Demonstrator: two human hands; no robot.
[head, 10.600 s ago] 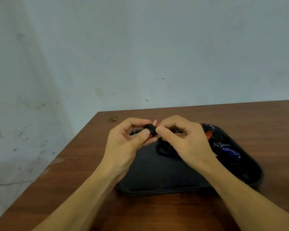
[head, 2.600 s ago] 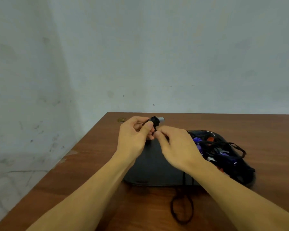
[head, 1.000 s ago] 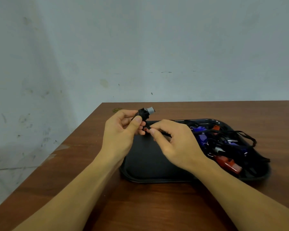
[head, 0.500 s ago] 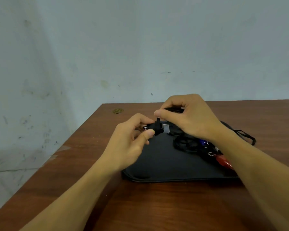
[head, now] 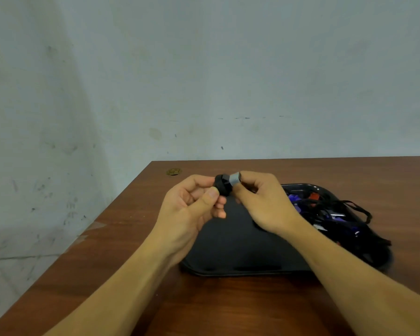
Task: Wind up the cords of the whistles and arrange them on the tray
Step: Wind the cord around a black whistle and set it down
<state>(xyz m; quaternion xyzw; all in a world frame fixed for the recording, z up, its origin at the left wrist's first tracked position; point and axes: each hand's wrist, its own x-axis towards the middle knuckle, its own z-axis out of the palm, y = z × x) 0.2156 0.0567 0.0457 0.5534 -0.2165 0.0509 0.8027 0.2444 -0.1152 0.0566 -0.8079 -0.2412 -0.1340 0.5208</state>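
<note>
A black whistle with a grey mouthpiece (head: 226,183) is held above the left part of the black tray (head: 230,251). My left hand (head: 192,212) pinches the black body between thumb and fingers. My right hand (head: 262,202) grips the grey mouthpiece end with curled fingers. Its black cord looks wound round the body; no loose part shows. A tangled pile of purple and red whistles with black cords (head: 330,214) fills the tray's right side.
The tray lies on a brown wooden table (head: 131,238) set against a pale wall. A small brass fitting (head: 174,171) sits near the table's far left corner. One cord loop (head: 364,212) hangs over the tray's right rim.
My right hand came down from above the tray onto the whistle's mouthpiece end. The whistle rose a little and both hands now meet on it.
</note>
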